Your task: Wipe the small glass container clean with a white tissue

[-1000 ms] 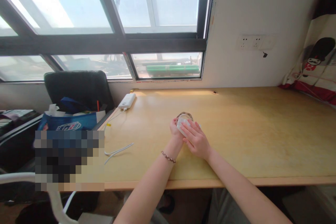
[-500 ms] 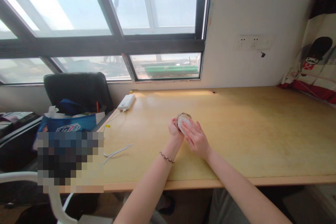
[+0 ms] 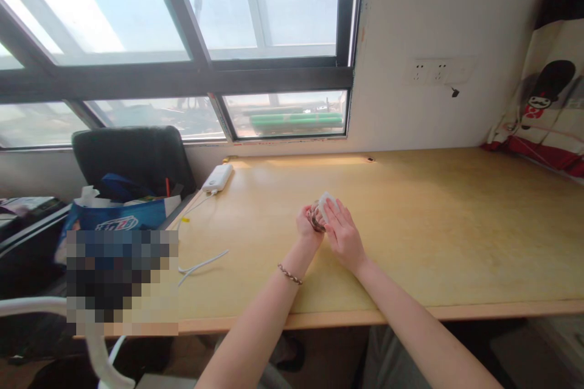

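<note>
Over the wooden desk [image 3: 410, 225], left hand [image 3: 306, 226] grips a small glass jar [image 3: 316, 217] while right hand [image 3: 343, 236] presses a white cloth [image 3: 326, 203] against it.

I see a pale yellow wooden desk [image 3: 410, 225] carrying a white power bank [image 3: 218, 177] at its far-left corner. The left wrist wears a brown-and-white braided bracelet [image 3: 291, 274]; the chair [image 3: 132, 155] is black.

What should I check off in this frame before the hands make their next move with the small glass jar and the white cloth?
1. Left hand grips the glass jar: ok.
2. Right hand presses the white cloth against the jar: ok.
3. Jar held above the wooden desk, not resting on it: cannot tell.
4. Desk bare around the hands: ok.
5. Power bank and white cable well apart from the hands: ok.
6. Jar contents or cleanliness: cannot tell, too small.
</note>
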Demonstrator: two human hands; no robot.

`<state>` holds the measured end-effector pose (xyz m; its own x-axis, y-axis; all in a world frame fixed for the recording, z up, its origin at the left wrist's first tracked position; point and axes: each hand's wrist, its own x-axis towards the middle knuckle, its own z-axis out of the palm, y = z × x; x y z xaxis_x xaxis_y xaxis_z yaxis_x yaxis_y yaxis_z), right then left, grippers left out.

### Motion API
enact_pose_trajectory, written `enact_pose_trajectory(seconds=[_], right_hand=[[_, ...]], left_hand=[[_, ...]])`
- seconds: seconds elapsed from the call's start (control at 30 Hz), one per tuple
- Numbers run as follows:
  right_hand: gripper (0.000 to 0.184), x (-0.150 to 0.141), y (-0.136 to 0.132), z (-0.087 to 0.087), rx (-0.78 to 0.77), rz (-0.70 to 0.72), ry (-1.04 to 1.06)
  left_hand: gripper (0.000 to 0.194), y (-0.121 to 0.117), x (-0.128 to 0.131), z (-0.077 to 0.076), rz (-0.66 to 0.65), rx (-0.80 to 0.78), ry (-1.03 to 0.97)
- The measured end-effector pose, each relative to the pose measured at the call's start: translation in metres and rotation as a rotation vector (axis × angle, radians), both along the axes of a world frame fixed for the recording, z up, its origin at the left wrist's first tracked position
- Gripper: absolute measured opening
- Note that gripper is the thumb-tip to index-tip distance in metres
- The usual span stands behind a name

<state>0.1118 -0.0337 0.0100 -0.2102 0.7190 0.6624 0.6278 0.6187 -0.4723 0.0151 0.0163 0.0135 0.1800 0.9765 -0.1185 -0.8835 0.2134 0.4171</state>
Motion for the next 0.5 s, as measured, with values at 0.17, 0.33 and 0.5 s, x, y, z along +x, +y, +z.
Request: enact_pose_trajectory(seconds=[0.17,0.33,0.5], right_hand=[[0.041,-0.002,0.002,-0.002,-0.098,0.095,0.275],[0.038,0.008,0.009,-0.008,-0.200,0.100,0.536],[0.040,0.015,0.021,-0.020,-0.366,0.115,0.697]], left_hand=[[0.025,-0.001,-0.004,0.003,-0.058,0.033,0.063],[0.023,-0.006,-0.002,0.001,-0.065,-0.064,0.370],[0.020,-0.009,-0.001,0.003,-0.041,-0.022,0.329]])
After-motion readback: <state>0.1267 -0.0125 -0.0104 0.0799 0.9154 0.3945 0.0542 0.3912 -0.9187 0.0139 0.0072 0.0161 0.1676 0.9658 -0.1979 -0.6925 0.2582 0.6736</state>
